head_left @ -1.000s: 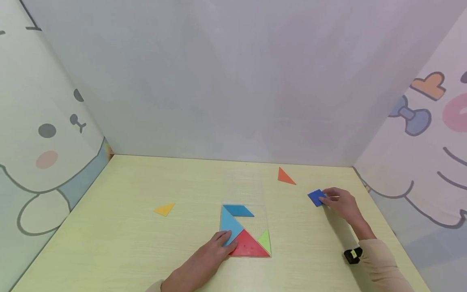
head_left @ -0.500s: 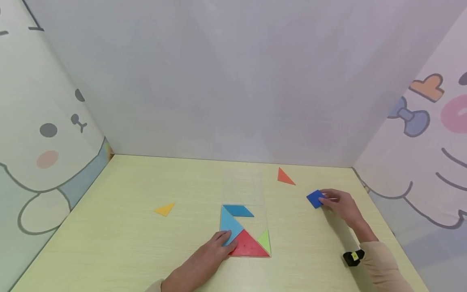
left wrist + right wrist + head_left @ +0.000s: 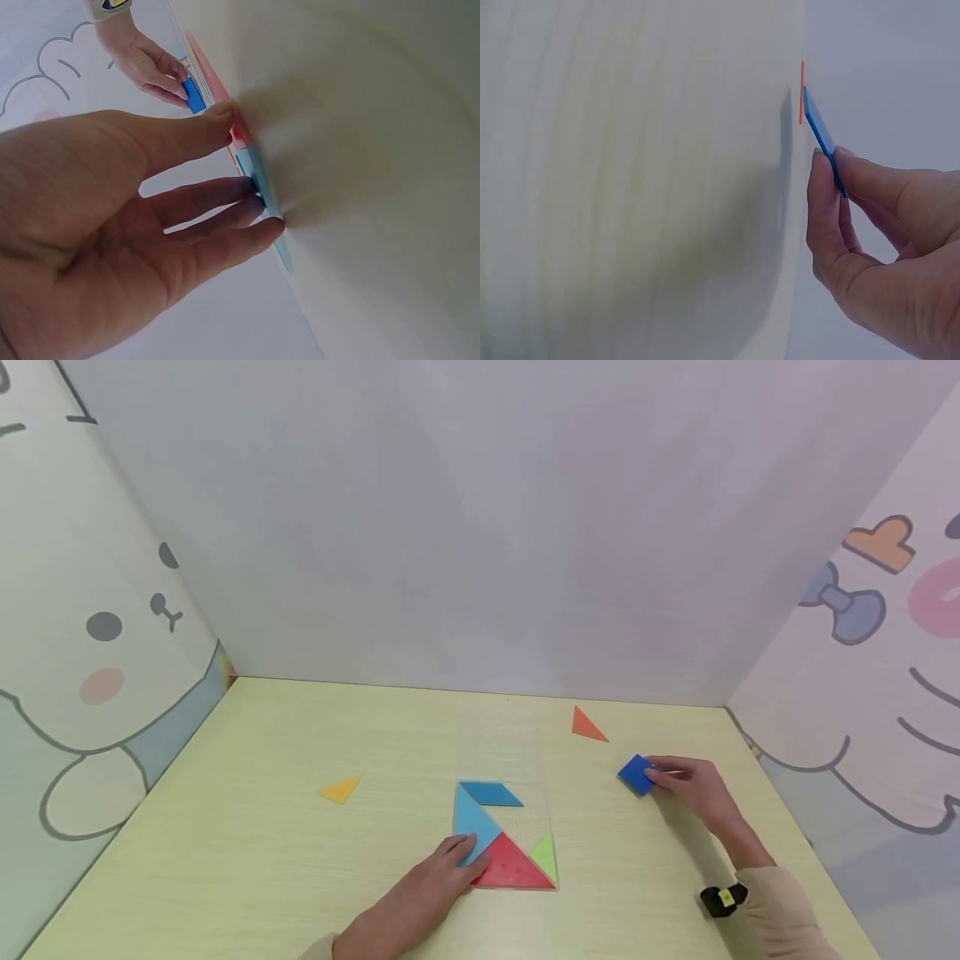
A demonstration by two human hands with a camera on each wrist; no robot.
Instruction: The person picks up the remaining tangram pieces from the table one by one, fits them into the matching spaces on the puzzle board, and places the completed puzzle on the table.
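In the head view my right hand (image 3: 693, 789) pinches a dark blue square tangram piece (image 3: 634, 775) between thumb and fingers. The right wrist view shows this blue square (image 3: 821, 131) tilted and lifted off the table. My left hand (image 3: 420, 893) rests with its fingertips on a clear tangram tray (image 3: 556, 860). They touch the light blue triangle (image 3: 472, 818) and the large red triangle (image 3: 513, 864) at its near left corner. A blue parallelogram (image 3: 491, 793) lies along the frame's upper part, and a green triangle (image 3: 545, 856) at its right side.
An orange triangle (image 3: 588, 725) lies toward the back right of the table. A yellow triangle (image 3: 341, 790) lies to the left of the tray. Beyond the tray extends a transparent panel (image 3: 498, 743). Walls with cartoon prints stand left and right.
My right hand has moved a little left and nearer with the blue square, which has tilted. The left hand stays in place on the tray.
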